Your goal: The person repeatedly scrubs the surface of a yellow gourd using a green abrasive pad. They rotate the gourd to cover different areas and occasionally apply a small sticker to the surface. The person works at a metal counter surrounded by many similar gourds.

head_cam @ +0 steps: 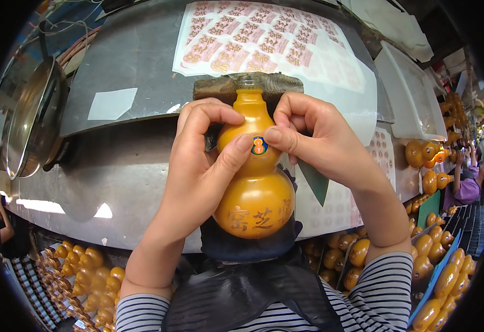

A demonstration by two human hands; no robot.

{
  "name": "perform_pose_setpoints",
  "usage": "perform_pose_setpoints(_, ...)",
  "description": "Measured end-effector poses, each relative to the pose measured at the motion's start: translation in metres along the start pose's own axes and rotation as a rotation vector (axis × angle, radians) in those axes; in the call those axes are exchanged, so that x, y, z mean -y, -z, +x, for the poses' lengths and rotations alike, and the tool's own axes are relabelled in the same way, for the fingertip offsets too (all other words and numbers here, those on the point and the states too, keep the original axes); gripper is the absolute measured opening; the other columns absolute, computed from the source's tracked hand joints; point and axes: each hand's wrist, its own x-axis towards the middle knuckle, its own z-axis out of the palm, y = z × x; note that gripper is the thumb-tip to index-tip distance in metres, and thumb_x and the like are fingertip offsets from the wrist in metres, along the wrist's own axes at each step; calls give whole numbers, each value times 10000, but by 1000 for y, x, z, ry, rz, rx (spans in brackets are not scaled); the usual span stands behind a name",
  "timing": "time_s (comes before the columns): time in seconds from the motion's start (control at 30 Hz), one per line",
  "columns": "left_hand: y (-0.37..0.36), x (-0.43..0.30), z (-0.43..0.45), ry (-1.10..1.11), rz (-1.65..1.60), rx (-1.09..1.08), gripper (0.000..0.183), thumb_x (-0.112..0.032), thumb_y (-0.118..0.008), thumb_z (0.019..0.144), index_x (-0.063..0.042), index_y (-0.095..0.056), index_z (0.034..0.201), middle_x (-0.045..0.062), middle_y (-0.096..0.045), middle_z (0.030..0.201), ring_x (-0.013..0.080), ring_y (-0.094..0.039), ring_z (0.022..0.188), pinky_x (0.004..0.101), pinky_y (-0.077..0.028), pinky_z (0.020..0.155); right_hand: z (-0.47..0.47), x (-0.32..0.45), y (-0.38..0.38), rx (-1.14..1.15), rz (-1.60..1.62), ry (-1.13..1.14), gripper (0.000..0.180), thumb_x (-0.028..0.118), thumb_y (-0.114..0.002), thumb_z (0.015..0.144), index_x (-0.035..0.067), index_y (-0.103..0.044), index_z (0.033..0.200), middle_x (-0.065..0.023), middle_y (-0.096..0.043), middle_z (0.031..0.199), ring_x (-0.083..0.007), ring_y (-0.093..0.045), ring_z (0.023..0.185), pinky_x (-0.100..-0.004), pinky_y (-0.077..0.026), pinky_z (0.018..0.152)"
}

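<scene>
A glossy yellow gourd-shaped bottle [254, 203] lies with its neck away from me, bearing writing on its lower bulb. Its clear threaded mouth leans on a worn grey-brown rest [215, 88], and dark cloth [246, 247] lies beneath its base. A small round blue-and-orange sticker [260, 145] sits on the upper bulb. My left hand [202, 162] holds the bottle's left side, thumb at the sticker's left edge. My right hand [314, 133] presses its thumb near the sticker's right edge. From under its curled fingers juts a dark green, pointed, blade-like piece [314, 184].
Printed label sheets [250, 37] cover a grey board [142, 50] ahead. A steel wok [30, 120] stands left, a white plastic tray [410, 91] right. Several more gourd bottles [96, 282] fill crates below the metal table [113, 182]. A person in purple [468, 189] is far right.
</scene>
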Motion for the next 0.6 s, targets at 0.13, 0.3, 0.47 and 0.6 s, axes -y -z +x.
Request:
perform_pose_setpoints(0.13, 0, -1, 2, -36, -10, 30, 356, -214, -698, 866, 8, -518, 1079, 122, -460, 1102, 226, -472, 1063, 312, -378, 975, 10, 29, 27, -333, -103, 113, 239, 282, -670, 917, 83, -568, 833, 30, -575, 675, -53, -529, 609, -198, -419, 563)
perform_pose_setpoints(0.3, -5, -4, -2, -6, 163, 35, 450, -158, -745, 812, -10, -464, 1131, 71, -419, 1109, 156, -470, 1064, 280, -390, 954, 17, 44, 45, -717, 25, 127, 338, 263, -686, 898, 14, -589, 1106, -72, -638, 969, -114, -607, 758, -255, -505, 687)
perform_pose_setpoints(0.47, -7, -4, 0, 9, 73, 2, 501, -212, -782, 755, 7, -475, 1084, 143, -438, 1077, 260, -466, 1027, 342, -405, 933, 5, 30, 11, -103, -527, 507, 303, -16, -716, 785, 7, -658, 1081, -57, -670, 1010, -112, -634, 904, -243, -508, 806)
perform_pose_setpoints(0.6, -5, -6, 0, 12, 151, 33, 540, -197, -789, 761, 12, -459, 1135, 102, -434, 1097, 196, -459, 1056, 309, -387, 946, 26, 28, -9, -78, -700, 662, 297, -54, -725, 740, -7, -671, 1028, -93, -689, 963, -161, -670, 851, -258, -533, 758)
